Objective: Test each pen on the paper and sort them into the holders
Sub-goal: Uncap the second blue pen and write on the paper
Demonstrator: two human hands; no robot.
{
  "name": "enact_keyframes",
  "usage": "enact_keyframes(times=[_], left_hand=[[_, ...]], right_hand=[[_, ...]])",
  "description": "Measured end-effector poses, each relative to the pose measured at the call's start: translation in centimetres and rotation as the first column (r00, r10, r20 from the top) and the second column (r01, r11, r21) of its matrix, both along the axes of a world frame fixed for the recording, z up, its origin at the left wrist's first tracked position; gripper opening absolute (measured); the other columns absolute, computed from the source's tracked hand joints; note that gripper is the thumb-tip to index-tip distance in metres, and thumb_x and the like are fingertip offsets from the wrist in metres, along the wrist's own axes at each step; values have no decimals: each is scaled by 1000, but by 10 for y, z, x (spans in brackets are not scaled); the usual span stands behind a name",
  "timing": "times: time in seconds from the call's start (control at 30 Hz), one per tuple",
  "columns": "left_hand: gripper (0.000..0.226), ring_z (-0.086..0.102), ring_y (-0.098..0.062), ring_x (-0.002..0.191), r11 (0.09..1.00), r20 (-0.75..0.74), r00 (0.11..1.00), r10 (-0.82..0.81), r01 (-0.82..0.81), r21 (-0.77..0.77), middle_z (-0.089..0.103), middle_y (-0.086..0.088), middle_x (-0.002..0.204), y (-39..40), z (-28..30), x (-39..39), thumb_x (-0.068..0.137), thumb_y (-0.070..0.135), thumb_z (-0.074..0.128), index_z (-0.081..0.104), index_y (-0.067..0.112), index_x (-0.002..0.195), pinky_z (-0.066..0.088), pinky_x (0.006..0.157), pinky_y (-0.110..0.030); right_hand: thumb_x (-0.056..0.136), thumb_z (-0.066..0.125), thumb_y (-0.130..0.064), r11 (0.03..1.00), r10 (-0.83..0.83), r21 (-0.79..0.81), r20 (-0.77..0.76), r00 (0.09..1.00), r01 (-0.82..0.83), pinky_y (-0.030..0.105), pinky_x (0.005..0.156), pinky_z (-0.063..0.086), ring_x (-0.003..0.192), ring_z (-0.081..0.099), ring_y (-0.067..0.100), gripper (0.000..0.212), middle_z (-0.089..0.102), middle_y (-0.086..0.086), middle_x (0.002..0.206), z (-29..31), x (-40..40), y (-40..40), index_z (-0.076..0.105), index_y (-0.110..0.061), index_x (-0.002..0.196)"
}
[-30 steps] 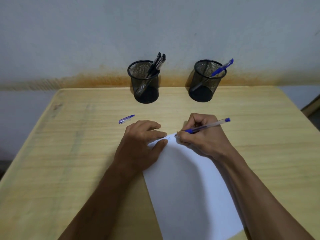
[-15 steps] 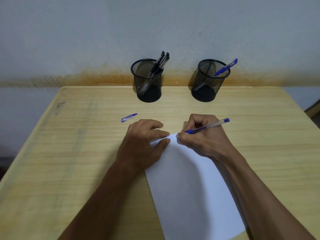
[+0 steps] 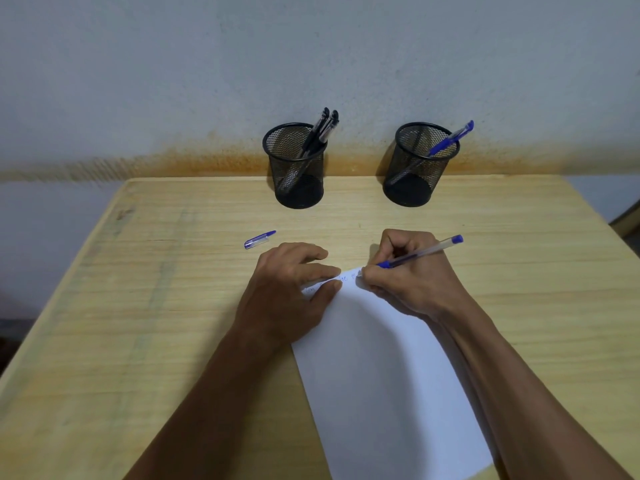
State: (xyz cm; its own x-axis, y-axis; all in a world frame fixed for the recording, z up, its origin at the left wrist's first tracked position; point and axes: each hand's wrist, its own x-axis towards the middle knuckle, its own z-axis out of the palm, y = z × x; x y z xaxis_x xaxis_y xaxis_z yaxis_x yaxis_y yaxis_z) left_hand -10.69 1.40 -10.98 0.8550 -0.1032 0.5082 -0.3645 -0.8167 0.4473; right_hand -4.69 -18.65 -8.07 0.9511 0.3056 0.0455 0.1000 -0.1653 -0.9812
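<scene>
Pen (image 3: 420,252), a clear-barrelled blue one, is pinched in the right hand (image 3: 412,275), tip on the smooth white paper (image 3: 384,386) near the table's (image 3: 138,323) middle; the left hand (image 3: 291,292) presses flat on the sheet's far-left corner. Two round black mesh holders (image 3: 298,171) (image 3: 417,171) stand at the far edge.

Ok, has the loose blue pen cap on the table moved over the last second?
No. The pen cap lies in the same spot, in front and left of the left holder; only the camera view shifted slightly.
</scene>
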Motion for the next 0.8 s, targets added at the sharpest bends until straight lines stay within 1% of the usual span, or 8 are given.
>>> enact_keyframes(times=[0.1, 0.17, 0.23, 0.3, 0.43, 0.57, 0.7, 0.8], left_hand=[[20, 68, -23, 97, 1000, -6, 1000, 6, -6, -1, 74, -3, 104, 0, 0, 0, 84, 36, 68, 79, 21, 92, 52, 82, -44], [21, 68, -23, 97, 1000, -6, 1000, 3, -3, -2, 74, -4, 103, 1, 0, 0, 84, 36, 68, 79, 20, 93, 52, 82, -43], [21, 68, -23, 97, 1000, -10, 1000, -1, 1, -5, 74, -3, 104, 1, 1, 0, 84, 36, 67, 79, 21, 93, 52, 82, -44], [22, 68, -23, 97, 1000, -13, 1000, 3, -3, -4, 74, -3, 104, 0, 1, -1, 84, 37, 67, 79, 21, 93, 52, 82, -44], [23, 68, -23, 98, 1000, -20, 1000, 8, -8, -3, 74, -3, 104, 0, 1, -1, 84, 37, 66, 79, 21, 93, 51, 83, -45], [22, 67, -24, 99, 1000, -28, 1000, 8, -8, -8, 74, -2, 105, 0, 2, -1, 84, 38, 66, 79, 22, 93, 51, 83, -45], [23, 67, -23, 98, 1000, -22, 1000, 6, -6, -4, 74, -3, 105, -1, 2, -2, 84, 37, 66, 79, 21, 94, 51, 83, -45], [22, 67, -23, 99, 1000, -24, 1000, 7, -8, -7, 74, -3, 106, 0, 1, -1, 84, 37, 67, 79, 21, 94, 51, 84, -45]], right_hand=[[66, 71, 10, 999, -8, 51, -35, 999, 10, 41, 54, 49, 48, 53, 27, 21, 57, 21, 53, -2, 1, -1, 53, 0, 60], [64, 72, 5, 998, 5, 55, -41, 999, -3, 44, 54, 47, 48, 51, 28, 21, 55, 20, 53, -4, 1, -1, 53, -3, 59], [62, 72, 5, 1000, 1, 28, -27, 1000, -1, 42, 53, 46, 47, 51, 27, 24, 55, 18, 51, -5, 1, -1, 52, -6, 57], [62, 72, 8, 1000, -15, 13, -17, 1000, 15, 40, 52, 46, 47, 51, 26, 26, 55, 17, 50, -4, 1, -1, 51, -5, 56], [62, 73, 3, 1000, -9, 22, -23, 1000, 9, 45, 54, 49, 48, 54, 29, 21, 57, 21, 54, -6, 2, -2, 54, -4, 59], [62, 74, 2, 999, -8, 43, -41, 999, 10, 43, 55, 50, 49, 52, 28, 22, 57, 19, 54, -6, 3, -2, 55, -8, 57], [64, 72, 11, 1000, -23, 4, -4, 1000, 23, 39, 52, 47, 47, 52, 26, 24, 56, 17, 49, -2, 0, -2, 51, -1, 58], [63, 70, 9, 999, -19, 39, -17, 1000, 20, 39, 52, 46, 46, 50, 25, 24, 53, 15, 49, -2, 0, -2, 50, -3, 58]])
